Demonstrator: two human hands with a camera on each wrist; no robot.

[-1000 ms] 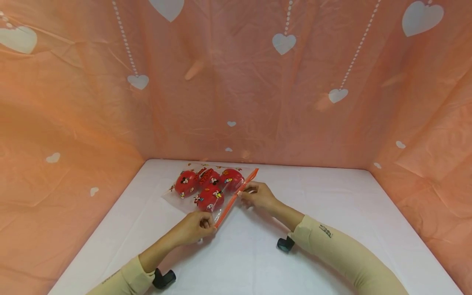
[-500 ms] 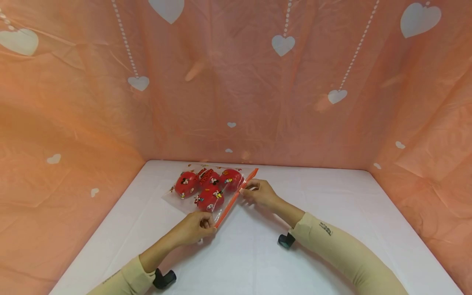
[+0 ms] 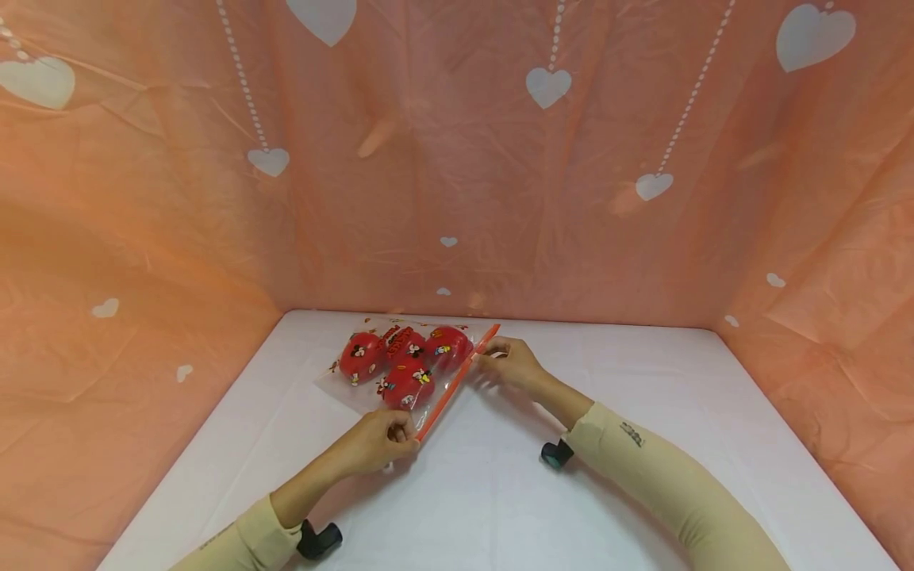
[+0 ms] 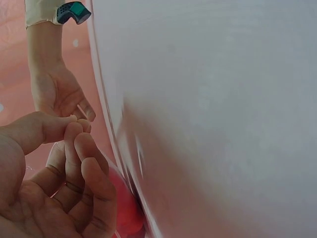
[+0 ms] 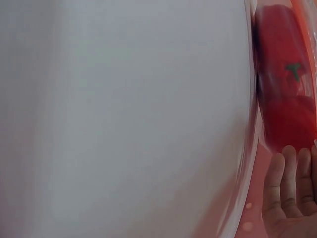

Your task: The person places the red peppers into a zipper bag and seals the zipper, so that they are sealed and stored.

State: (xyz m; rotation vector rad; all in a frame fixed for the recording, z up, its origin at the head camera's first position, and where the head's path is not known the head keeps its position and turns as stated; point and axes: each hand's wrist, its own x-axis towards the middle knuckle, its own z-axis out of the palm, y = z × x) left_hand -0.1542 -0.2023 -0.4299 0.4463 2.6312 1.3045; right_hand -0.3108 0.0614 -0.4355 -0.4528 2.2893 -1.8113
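A clear zip bag [image 3: 400, 341] with cartoon prints lies on the table, holding several red, rounded things. In the right wrist view, one red tomato-like thing [image 5: 287, 124] shows a green stem mark. Along the bag's right side runs an orange zip strip [image 3: 446, 399]. My left hand [image 3: 374, 438] pinches the near end of this strip between thumb and fingers. Farther up, my right hand [image 3: 512, 365] pinches a small white slider [image 3: 475, 359] on the strip. The right hand's other fingers [image 5: 289, 173] extend loosely beside the bag.
A white cloth-covered table [image 3: 493, 492] spreads around the bag. Peach curtains [image 3: 485, 198] with white hearts stand behind it and on both sides. Black wrist cameras [image 3: 319, 541] hang under both sleeves, close to the tabletop.
My right hand has slid along the orange strip, away from me and slightly right, with the white slider moving along. My left hand and the bag stay nearly still.
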